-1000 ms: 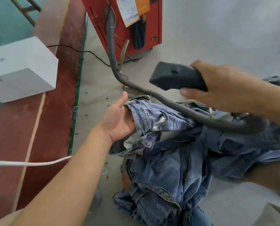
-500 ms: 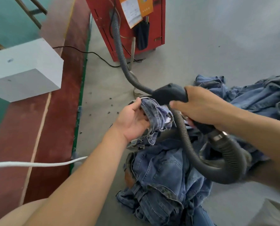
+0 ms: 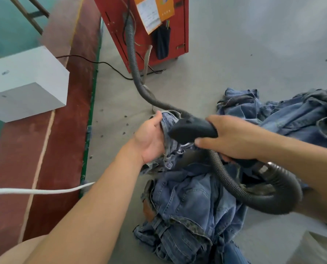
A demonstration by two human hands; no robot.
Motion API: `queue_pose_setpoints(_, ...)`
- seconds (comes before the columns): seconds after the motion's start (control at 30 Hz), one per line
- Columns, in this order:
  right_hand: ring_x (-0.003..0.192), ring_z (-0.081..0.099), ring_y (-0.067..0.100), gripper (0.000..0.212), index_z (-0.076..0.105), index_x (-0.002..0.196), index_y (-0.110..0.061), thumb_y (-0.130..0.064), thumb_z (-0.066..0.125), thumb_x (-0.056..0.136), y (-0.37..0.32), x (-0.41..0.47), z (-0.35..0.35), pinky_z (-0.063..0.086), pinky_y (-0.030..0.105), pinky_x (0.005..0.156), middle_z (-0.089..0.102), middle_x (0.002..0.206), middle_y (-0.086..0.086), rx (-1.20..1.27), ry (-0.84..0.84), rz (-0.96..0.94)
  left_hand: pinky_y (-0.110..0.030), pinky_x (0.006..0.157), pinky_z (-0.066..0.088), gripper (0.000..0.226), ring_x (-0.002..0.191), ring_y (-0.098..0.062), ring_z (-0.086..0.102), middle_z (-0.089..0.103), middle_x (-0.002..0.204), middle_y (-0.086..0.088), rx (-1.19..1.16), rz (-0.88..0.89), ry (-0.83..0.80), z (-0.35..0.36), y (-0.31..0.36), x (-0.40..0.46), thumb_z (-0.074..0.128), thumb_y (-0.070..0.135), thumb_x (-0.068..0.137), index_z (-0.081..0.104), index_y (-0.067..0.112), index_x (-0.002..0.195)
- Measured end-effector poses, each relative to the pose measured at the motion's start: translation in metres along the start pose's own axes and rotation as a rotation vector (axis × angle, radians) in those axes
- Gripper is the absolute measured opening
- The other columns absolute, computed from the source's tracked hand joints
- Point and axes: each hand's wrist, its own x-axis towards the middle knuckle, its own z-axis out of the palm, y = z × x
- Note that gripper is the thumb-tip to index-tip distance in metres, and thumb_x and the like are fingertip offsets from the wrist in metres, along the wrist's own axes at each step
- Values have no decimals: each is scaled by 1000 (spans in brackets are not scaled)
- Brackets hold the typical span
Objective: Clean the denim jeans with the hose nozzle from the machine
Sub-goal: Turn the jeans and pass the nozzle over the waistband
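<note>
Blue denim jeans (image 3: 187,202) hang in a bunch from my left hand (image 3: 150,139), which grips a raised fold of the fabric. My right hand (image 3: 233,138) holds the black nozzle (image 3: 191,130), whose tip presses against that fold just right of my left palm. A dark ribbed hose (image 3: 273,195) loops below my right wrist and runs back up to the red machine (image 3: 145,29) at the top centre.
More jeans (image 3: 284,115) lie piled on the grey floor at the right. A white box (image 3: 25,82) sits on a red-brown platform (image 3: 63,130) at the left. A black cable (image 3: 101,63) crosses the floor. A white cord (image 3: 35,191) stretches across the lower left.
My right hand has brought the nozzle down and leftward onto the fold that my left hand holds. The hose loop has dropped below my right wrist.
</note>
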Motion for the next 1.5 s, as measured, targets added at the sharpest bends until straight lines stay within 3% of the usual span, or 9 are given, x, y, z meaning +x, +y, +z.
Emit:
queue_pose_setpoints(0.13, 47, 64, 17, 21, 55, 91, -27, -42, 69, 96, -4, 15, 12, 46, 24, 41, 65, 62, -1, 26, 119, -8, -56, 86, 59, 70, 114, -36, 70, 67, 134, -20, -19, 2, 24, -5, -9, 13, 26, 64, 106, 58, 13, 141)
queue_pose_setpoints(0.23, 45, 64, 14, 24, 54, 95, -24, -44, 66, 96, 6, 18, 4, 51, 29, 43, 66, 63, -1, 148, 280, 56, -41, 79, 62, 64, 107, -30, 74, 68, 131, -18, -123, 107, 251, -26, -16, 28, 37, 67, 102, 55, 19, 141)
queue_pose_setpoints(0.37, 35, 57, 9, 26, 52, 97, -23, -45, 66, 97, 28, 18, -7, 41, 22, 35, 63, 51, -2, 142, 306, 129, -29, 82, 54, 51, 102, -16, 69, 66, 125, 2, 411, -202, 444, -60, -65, 45, 62, 56, 98, 63, 20, 133)
queue_pose_setpoints(0.47, 36, 60, 13, 29, 52, 96, -23, -48, 66, 95, 41, 23, -10, 43, 21, 35, 64, 49, -2, 120, 265, 175, -34, 80, 54, 28, 93, -23, 65, 70, 113, -7, 636, -290, 491, -86, -94, 58, 69, 26, 97, 67, 14, 122)
queue_pose_setpoints(0.63, 34, 59, 10, 27, 49, 95, -28, -51, 64, 96, 51, 27, -14, 39, 19, 33, 64, 50, -16, -27, 154, 182, -52, 87, 59, 58, 86, -28, 69, 75, 104, -16, 607, -100, 441, -82, -79, 59, 60, -11, 86, 60, 22, 134)
queue_pose_setpoints(0.73, 35, 59, 9, 30, 49, 92, -26, -50, 66, 95, 49, 28, -10, 39, 18, 33, 62, 49, -2, -66, 121, 169, -51, 87, 60, 63, 93, -32, 72, 74, 115, -20, 420, -45, 335, -72, -66, 51, 53, -17, 88, 61, 24, 134)
queue_pose_setpoints(0.93, 53, 59, 3, 30, 49, 88, -32, -56, 68, 91, 38, 25, 14, 39, 24, 51, 63, 73, -6, -200, -23, 50, -45, 89, 59, 49, 104, -32, 73, 76, 115, -16, 290, 33, 196, -45, -57, 28, 57, -6, 95, 63, 32, 126)
queue_pose_setpoints(1.23, 58, 63, 15, 33, 49, 95, -26, -57, 60, 92, 31, 10, 6, 42, 31, 50, 64, 71, -2, -148, 278, 124, -57, 89, 58, 39, 91, -31, 71, 77, 103, -18, 419, 176, 266, -12, -60, 13, 65, 0, 85, 80, 34, 96)
queue_pose_setpoints(1.5, 65, 57, 17, 28, 52, 94, -19, -44, 64, 95, 12, 23, 9, 40, 30, 53, 62, 76, 2, -158, 198, 103, -46, 76, 62, 54, 81, -26, 71, 77, 94, -9, 380, 129, 184, -7, -66, 6, 60, -5, 93, 75, 41, 115)
